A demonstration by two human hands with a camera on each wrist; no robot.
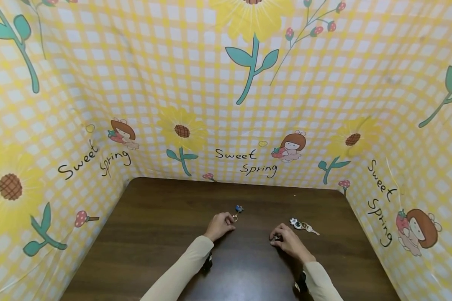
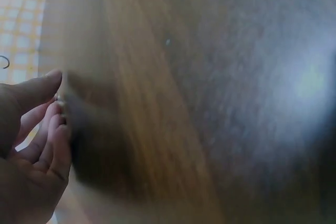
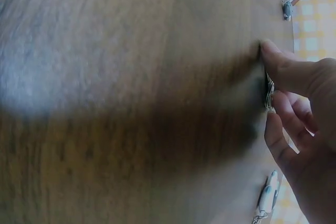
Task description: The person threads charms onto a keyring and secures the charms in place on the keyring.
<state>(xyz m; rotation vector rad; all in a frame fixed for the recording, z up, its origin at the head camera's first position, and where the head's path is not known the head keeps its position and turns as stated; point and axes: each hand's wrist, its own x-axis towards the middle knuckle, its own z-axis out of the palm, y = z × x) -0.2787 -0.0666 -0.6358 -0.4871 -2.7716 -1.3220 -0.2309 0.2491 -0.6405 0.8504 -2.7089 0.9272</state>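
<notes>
My left hand (image 1: pixel 220 225) is low over the table, thumb and fingertips together at the gold ring (image 1: pixel 235 218) of a keychain with a small blue charm (image 1: pixel 239 208). A bit of gold metal shows between those fingertips in the left wrist view. Off to the right, my right hand (image 1: pixel 286 239) curls its thumb and fingers around a small bundle of metal rings (image 3: pixel 269 94), mostly hidden by the fingers. Just beyond that hand lies another keychain, with a white flower-shaped charm (image 1: pixel 296 223), a gold ring (image 1: pixel 306 226) and a key (image 1: pixel 314 231).
Both hands work over a dark brown wooden table (image 1: pixel 165 209). A yellow checked cloth (image 1: pixel 226 121) with flowers and lettering walls in its back and both sides. Light reflects off the tabletop near the front.
</notes>
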